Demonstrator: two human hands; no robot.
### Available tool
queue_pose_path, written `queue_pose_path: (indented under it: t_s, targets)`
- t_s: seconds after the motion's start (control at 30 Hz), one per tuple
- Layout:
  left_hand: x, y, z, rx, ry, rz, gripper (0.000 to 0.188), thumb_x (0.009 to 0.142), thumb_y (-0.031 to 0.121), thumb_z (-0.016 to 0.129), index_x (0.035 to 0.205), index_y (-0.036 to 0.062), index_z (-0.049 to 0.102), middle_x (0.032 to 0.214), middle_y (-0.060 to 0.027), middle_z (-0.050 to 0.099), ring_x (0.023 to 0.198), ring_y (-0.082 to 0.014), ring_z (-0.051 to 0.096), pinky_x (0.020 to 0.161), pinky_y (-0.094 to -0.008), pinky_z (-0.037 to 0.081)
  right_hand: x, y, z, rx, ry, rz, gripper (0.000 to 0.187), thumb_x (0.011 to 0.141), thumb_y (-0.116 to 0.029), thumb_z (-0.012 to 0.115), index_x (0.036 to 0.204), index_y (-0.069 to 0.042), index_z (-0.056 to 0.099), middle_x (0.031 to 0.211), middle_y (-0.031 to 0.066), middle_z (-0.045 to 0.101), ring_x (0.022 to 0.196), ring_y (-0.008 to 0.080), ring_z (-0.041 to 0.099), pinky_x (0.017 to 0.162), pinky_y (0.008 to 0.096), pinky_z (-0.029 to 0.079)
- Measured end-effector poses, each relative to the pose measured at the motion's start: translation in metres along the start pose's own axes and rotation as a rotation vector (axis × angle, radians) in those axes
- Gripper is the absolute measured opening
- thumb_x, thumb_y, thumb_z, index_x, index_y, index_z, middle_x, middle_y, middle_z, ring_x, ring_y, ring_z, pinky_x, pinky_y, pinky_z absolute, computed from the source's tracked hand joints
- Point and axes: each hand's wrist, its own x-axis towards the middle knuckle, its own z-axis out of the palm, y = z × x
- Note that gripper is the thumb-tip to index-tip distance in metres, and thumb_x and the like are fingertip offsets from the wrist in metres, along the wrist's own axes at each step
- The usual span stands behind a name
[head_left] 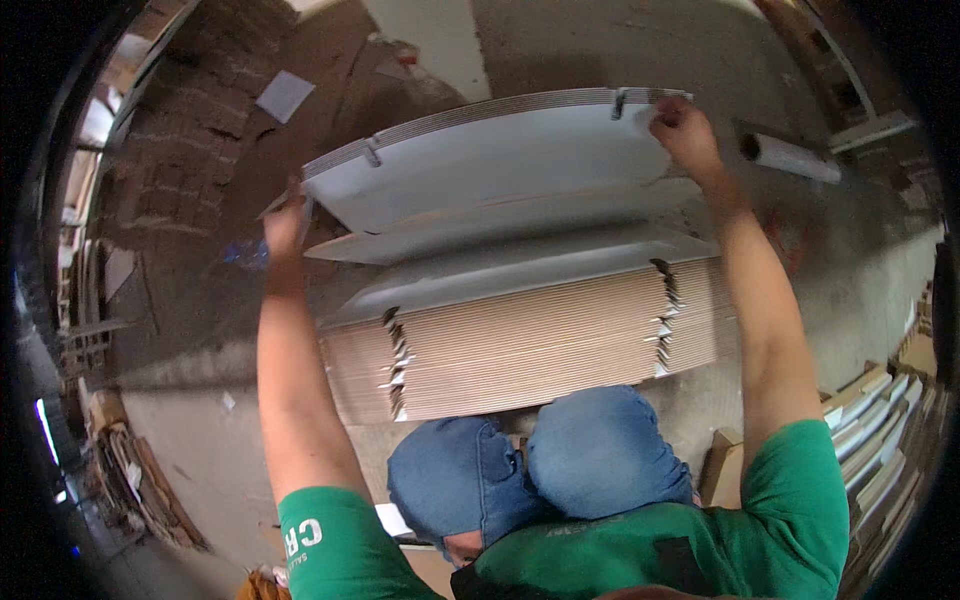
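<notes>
A sheaf of slotted cardboard sheets [490,150], white on the face with layered edges along the top, stands tilted in front of me. My right hand [685,137] is closed on its upper right corner, with the fingers curled over the edge. At the opposite end, my left hand [285,222] grips the left edge; its fingers are partly hidden and dim. Nearer to me is a thick row of the same cardboard sheets [530,345], packed edge up, with two lines of dark slots. Between the sheaf and the row, a few white-faced sheets [510,255] lean apart.
My knees [610,450] in blue trousers are close behind the row. A pale roll [795,158] lies on the floor at the far right. Stacked boards [880,440] stand at the right, and folded cardboard [150,480] lies at the left. A white sheet [285,96] lies far left.
</notes>
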Motion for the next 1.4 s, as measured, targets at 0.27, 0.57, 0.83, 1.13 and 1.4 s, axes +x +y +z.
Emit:
queue_pose_path:
  t_s: [0.27,0.57,0.83,1.13,1.4]
  targets:
    - [-0.005,0.031,-0.004,0.151,-0.033,-0.118,0.058,0.076,0.049,0.061,0.106,0.0002,0.059,0.105,-0.0103,0.060,0.099,-0.0204,0.053,0.084,-0.0329,0.039,-0.030,0.009,-0.004,0.152,-0.281,0.086,0.027,0.072,-0.010,0.061,0.096,-0.002,0.052,0.083,0.0120,0.062,0.076,0.0253,0.060,0.068,0.0344,0.048]
    - [-0.030,0.043,0.021,-0.318,0.157,-0.121,0.049,0.076,0.019,0.068,0.115,-0.0050,0.050,0.116,-0.0100,0.053,0.099,-0.0208,0.052,0.084,-0.0315,0.041,0.008,0.031,0.035,-0.066,0.216,-0.155,0.023,0.074,-0.016,0.064,0.086,-0.001,0.051,0.076,0.0160,0.059,0.070,0.0274,0.061,0.061,0.0362,0.048]
    - [-0.031,0.034,-0.006,-0.390,0.124,-0.234,0.047,0.063,0.008,0.070,0.106,-0.0046,0.055,0.103,-0.0099,0.057,0.089,-0.0209,0.054,0.074,-0.0318,0.042,0.004,0.030,-0.038,0.060,0.233,0.216,0.031,0.075,-0.025,0.066,0.088,0.000,0.053,0.077,0.0085,0.058,0.068,0.0162,0.058,0.058,0.0279,0.046]
    - [0.000,0.008,0.003,-0.121,0.051,-0.018,0.045,0.073,0.019,0.065,0.111,-0.0030,0.053,0.109,-0.0103,0.055,0.096,-0.0217,0.052,0.082,-0.0335,0.039,0.007,0.008,0.007,0.067,0.062,-0.171,0.023,0.072,-0.010,0.061,0.091,0.001,0.053,0.085,0.0150,0.058,0.077,0.0233,0.059,0.068,0.0321,0.047]
    - [-0.012,0.008,0.020,-0.382,0.185,0.051,0.042,0.076,0.018,0.066,0.109,-0.0040,0.054,0.108,-0.0110,0.056,0.092,-0.0205,0.054,0.078,-0.0331,0.043,0.011,0.023,0.018,-0.412,0.318,-0.205,0.028,0.073,-0.019,0.068,0.089,-0.001,0.054,0.083,0.0136,0.058,0.074,0.0223,0.058,0.065,0.0330,0.047]
